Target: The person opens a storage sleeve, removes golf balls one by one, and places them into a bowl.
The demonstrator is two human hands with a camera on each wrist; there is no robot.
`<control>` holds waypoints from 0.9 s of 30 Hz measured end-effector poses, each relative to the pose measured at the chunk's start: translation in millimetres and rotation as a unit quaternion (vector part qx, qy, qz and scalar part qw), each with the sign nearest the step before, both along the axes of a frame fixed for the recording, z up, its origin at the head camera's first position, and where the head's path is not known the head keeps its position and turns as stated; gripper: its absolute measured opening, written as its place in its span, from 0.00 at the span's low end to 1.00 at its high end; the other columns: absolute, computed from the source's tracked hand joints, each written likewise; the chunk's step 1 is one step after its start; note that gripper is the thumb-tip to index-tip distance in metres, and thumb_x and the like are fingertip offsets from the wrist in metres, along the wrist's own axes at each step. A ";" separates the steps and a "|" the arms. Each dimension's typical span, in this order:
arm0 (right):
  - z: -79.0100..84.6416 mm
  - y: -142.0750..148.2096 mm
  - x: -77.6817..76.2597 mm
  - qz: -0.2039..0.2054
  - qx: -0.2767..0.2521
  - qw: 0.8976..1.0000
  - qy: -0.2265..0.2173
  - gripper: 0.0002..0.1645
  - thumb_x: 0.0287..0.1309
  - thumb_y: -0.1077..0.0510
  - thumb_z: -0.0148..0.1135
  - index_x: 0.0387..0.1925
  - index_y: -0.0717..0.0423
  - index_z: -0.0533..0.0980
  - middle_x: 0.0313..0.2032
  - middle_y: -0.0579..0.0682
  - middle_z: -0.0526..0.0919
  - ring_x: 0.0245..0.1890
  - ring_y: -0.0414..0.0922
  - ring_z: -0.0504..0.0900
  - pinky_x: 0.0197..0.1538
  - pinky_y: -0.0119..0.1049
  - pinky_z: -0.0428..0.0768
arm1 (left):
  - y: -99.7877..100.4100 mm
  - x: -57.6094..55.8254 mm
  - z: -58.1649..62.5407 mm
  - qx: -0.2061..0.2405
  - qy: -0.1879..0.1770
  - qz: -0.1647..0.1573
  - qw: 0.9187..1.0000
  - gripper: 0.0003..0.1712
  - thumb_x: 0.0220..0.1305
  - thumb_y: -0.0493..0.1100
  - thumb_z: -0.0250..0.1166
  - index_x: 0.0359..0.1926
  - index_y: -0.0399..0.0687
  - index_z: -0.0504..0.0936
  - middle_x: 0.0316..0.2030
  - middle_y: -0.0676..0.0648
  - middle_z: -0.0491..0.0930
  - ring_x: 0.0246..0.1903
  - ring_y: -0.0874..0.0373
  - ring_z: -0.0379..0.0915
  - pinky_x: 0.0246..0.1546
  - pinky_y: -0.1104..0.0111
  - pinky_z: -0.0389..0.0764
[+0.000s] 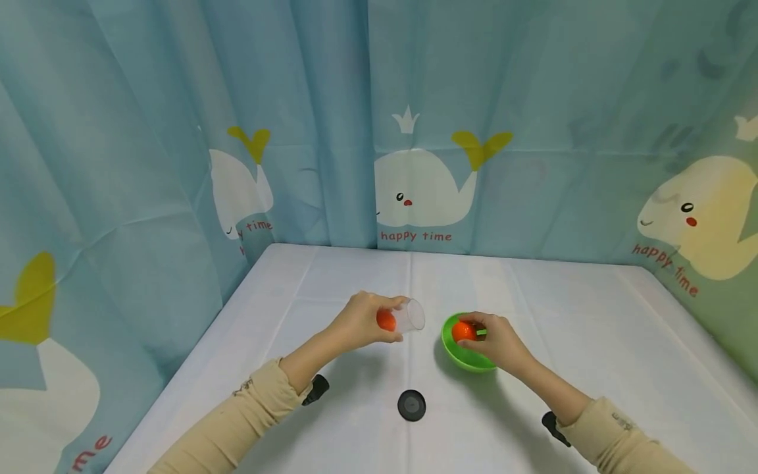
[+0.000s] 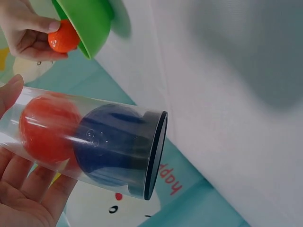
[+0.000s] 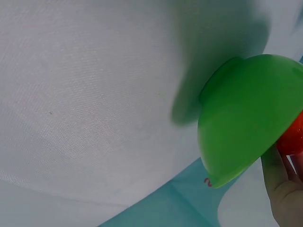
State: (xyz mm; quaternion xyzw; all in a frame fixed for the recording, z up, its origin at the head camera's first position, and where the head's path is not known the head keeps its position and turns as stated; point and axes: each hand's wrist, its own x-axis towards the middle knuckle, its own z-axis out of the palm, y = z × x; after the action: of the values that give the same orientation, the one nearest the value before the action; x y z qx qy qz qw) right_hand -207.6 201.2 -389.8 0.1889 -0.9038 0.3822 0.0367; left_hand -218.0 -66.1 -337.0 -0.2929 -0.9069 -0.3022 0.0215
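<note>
My left hand [image 1: 362, 322] grips a clear plastic tube [image 1: 410, 315] above the table, tilted onto its side with its open end towards the bowl. Inside it, in the left wrist view, an orange ball [image 2: 49, 127] lies against a dark blue ball [image 2: 110, 144], which is near the black end cap [image 2: 157, 156]. My right hand [image 1: 502, 342] pinches another orange ball [image 1: 464, 331] between thumb and fingers, at the rim of a green bowl [image 1: 470, 362]. The bowl's outer wall partly hides that ball in the right wrist view.
A round black lid [image 1: 411, 405] lies flat on the white-covered table [image 1: 355, 428], nearer me than the bowl. Light blue curtains [image 1: 331, 118] printed with whales stand along the table's back and sides. Black wrist devices [image 1: 316, 390] show beside both sleeves.
</note>
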 end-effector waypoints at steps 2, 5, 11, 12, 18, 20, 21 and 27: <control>-1.7 -0.3 0.9 0.001 0.012 1.000 -0.002 0.23 0.47 0.67 0.69 0.46 0.74 0.76 0.41 0.63 0.83 0.39 0.53 0.82 0.41 0.39 0.83 | 0.4 -0.2 -0.6 -0.002 -0.003 0.000 1.000 0.33 0.44 0.41 0.77 0.55 0.45 0.79 0.45 0.44 0.84 0.37 0.56 0.75 0.35 0.74 0.75; -3.7 -0.9 1.9 -0.001 0.018 1.000 -0.009 0.23 0.46 0.67 0.70 0.45 0.74 0.75 0.40 0.62 0.83 0.38 0.52 0.82 0.42 0.39 0.83 | 0.5 -0.6 -0.9 -0.004 0.000 0.000 1.000 0.34 0.44 0.42 0.77 0.55 0.45 0.79 0.45 0.43 0.84 0.37 0.56 0.75 0.36 0.73 0.76; -7.3 -1.4 1.6 -0.001 0.035 0.999 -0.005 0.22 0.45 0.67 0.71 0.44 0.72 0.76 0.39 0.61 0.83 0.37 0.51 0.82 0.41 0.40 0.83 | -0.7 -0.6 -1.7 0.002 -0.006 0.003 1.000 0.34 0.44 0.41 0.77 0.56 0.44 0.79 0.45 0.43 0.84 0.36 0.56 0.74 0.34 0.75 0.74; -7.9 -1.4 1.5 0.000 0.041 0.999 -0.004 0.22 0.45 0.67 0.71 0.43 0.72 0.76 0.39 0.61 0.83 0.37 0.50 0.82 0.41 0.40 0.83 | -0.9 -0.4 -2.1 0.004 -0.007 0.003 1.000 0.34 0.44 0.41 0.77 0.56 0.44 0.79 0.45 0.43 0.84 0.37 0.56 0.74 0.33 0.76 0.73; -11.4 -1.5 -0.1 -0.007 0.067 0.998 -0.002 0.20 0.44 0.67 0.71 0.42 0.71 0.77 0.37 0.58 0.83 0.36 0.48 0.81 0.40 0.41 0.82 | -0.5 -0.5 -4.1 0.008 -0.005 0.003 1.000 0.33 0.44 0.41 0.76 0.56 0.44 0.79 0.46 0.44 0.84 0.38 0.56 0.75 0.33 0.77 0.73; -12.6 -1.6 -0.9 -0.006 0.075 0.997 -0.002 0.20 0.43 0.68 0.71 0.41 0.71 0.78 0.36 0.57 0.83 0.35 0.47 0.80 0.40 0.40 0.82 | -0.2 -0.6 -4.2 0.007 -0.004 0.003 1.000 0.34 0.44 0.41 0.76 0.56 0.44 0.79 0.46 0.44 0.84 0.38 0.56 0.75 0.33 0.77 0.72; -13.1 -1.7 -1.2 -0.002 0.078 0.997 -0.001 0.20 0.43 0.68 0.71 0.41 0.71 0.78 0.36 0.57 0.83 0.35 0.47 0.80 0.40 0.40 0.82 | -0.2 -0.6 -4.1 0.006 -0.003 0.004 1.000 0.34 0.44 0.41 0.76 0.56 0.45 0.79 0.46 0.44 0.84 0.38 0.56 0.75 0.32 0.76 0.72; -17.4 -2.0 -2.4 0.015 0.089 0.996 0.019 0.18 0.41 0.70 0.71 0.38 0.71 0.78 0.33 0.56 0.83 0.33 0.46 0.80 0.37 0.38 0.81 | -0.4 -0.7 -3.6 0.007 -0.002 0.004 1.000 0.34 0.43 0.41 0.77 0.56 0.44 0.79 0.45 0.43 0.84 0.38 0.55 0.76 0.34 0.76 0.74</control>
State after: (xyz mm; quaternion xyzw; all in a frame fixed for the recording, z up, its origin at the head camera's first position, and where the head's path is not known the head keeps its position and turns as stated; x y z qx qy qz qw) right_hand -210.0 199.2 -407.2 0.2124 -0.9305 0.2968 0.0314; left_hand -218.8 -66.5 -340.7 -0.2882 -0.9059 -0.3095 0.0229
